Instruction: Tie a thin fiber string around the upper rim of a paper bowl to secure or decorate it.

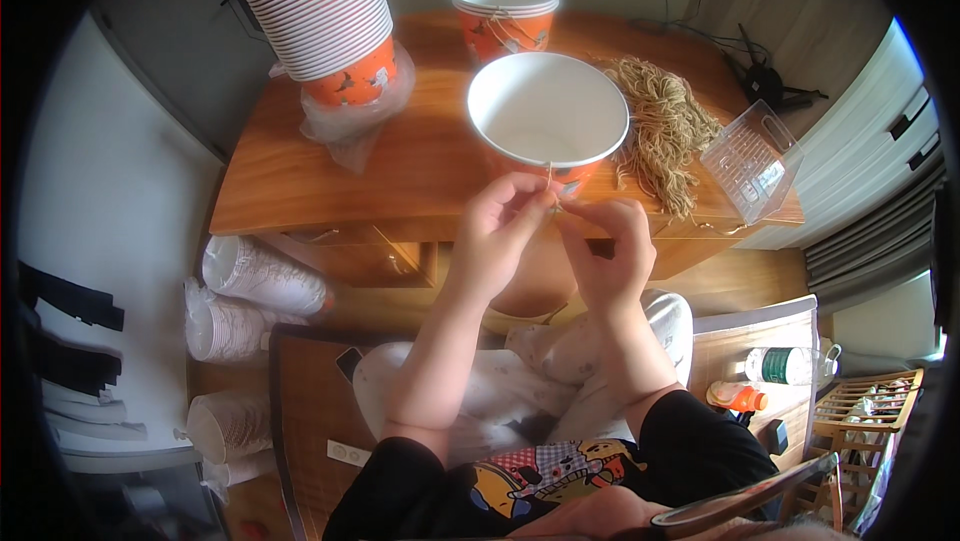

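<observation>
Dark-framed eyeglasses (pixel 700 513), 5 o'clock. Round orange paper bucket (pixel 548 111) on brown wooden bench (pixel 420 161), 1 o'clock. Left hand (pixel 505 223), right hand (pixel 615 246) pinching thin tan string (pixel 549 174) at near rim. Bucket likely light, dentable: hold rim; string limp.

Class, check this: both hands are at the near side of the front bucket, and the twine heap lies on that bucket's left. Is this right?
Not quite: the head view shows the twine heap on the front bucket's right. The left hand and right hand are indeed at its near side.
</observation>
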`<state>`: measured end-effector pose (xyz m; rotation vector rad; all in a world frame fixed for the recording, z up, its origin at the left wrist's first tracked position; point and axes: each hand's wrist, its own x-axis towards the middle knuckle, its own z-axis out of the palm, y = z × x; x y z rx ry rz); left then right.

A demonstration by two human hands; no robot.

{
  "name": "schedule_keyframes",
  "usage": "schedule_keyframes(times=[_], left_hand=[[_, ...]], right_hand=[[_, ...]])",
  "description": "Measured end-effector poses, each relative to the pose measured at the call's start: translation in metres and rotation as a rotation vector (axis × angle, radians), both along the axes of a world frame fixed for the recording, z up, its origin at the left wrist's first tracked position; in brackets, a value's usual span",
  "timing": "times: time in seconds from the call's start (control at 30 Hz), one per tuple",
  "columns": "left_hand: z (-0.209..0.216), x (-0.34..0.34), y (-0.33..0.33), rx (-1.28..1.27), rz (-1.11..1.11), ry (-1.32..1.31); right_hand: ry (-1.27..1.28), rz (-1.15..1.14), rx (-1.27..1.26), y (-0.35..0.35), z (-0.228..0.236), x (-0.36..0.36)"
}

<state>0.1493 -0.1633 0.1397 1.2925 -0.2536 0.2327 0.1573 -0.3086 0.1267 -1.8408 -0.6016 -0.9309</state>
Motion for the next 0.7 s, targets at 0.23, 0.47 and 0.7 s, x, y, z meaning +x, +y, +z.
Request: schedule_keyframes(times=[0.23,0.47,0.7], left_hand=[[0.0,0.0,-0.001,0.011,-0.003,0.01],[0.003,-0.004,-0.001,-0.065,-0.092,0.035],[-0.008,-0.006,0.0,-0.12,-0.121,0.058]], right_hand=[[0.007,0.003,0.062,0.0,0.001,0.003],[-0.069,-0.002,0.033,-0.001,0.0,0.002],[0.029,0.157,0.105,-0.002,-0.003,0.004]])
